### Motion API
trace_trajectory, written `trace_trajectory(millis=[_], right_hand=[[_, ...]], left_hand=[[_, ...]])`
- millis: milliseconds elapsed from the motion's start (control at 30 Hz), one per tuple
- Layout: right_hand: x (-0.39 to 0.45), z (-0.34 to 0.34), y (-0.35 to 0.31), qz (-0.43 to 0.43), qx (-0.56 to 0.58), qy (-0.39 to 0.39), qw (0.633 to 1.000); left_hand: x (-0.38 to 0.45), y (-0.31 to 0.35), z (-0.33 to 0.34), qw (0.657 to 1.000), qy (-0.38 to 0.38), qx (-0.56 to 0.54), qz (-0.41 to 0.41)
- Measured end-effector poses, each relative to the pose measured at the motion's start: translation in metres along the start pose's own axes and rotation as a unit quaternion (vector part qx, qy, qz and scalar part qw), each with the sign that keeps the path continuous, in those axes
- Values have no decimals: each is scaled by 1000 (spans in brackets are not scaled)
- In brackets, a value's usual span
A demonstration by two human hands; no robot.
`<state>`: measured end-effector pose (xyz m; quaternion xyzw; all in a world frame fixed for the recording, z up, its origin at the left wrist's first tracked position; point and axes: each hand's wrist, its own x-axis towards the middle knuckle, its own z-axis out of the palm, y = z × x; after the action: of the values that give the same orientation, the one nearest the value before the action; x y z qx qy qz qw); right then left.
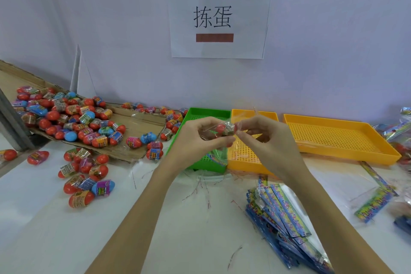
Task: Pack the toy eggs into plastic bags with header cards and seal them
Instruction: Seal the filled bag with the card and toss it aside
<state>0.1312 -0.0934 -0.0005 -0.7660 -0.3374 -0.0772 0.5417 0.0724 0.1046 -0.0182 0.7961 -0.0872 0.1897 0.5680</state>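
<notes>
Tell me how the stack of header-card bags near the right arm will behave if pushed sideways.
The stack of header-card bags already lies fanned and uneven, so it would probably slide apart rather than move as one. The glossy film looks slippery. The bags look thin and flat, so likely light and floppy when lifted.

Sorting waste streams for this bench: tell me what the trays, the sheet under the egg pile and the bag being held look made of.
Green tray and yellow tray: moulded plastic, glossy, perforated floors. Sheet under the egg pile: brown corrugated cardboard, matte, creased, torn edges. Bag held round a toy egg by the left hand and right hand: thin clear film, likely plastic, with glints.
</notes>
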Motion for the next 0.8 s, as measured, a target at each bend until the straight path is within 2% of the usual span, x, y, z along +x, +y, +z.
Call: trace_trajectory(millis=[133,300,533,633,800], right_hand=[[-1,-2,1,-18,-31,-17,999],[-3,0,-3,-9,-76,-129,989],[-10,16,-7,8,-157,-135,978],[-11,19,-7,-15,-179,-126,976],[-7,12,0,-72,-134,-72,986]], left_hand=[[-1,2,5,1000,-11,-24,-2],[1,-1,9,998,21,60,5],[3,-4,5,995,81,27,-61],[2,-2,7,996,64,1,-68],[2,3,-3,993,29,-88,-69]])
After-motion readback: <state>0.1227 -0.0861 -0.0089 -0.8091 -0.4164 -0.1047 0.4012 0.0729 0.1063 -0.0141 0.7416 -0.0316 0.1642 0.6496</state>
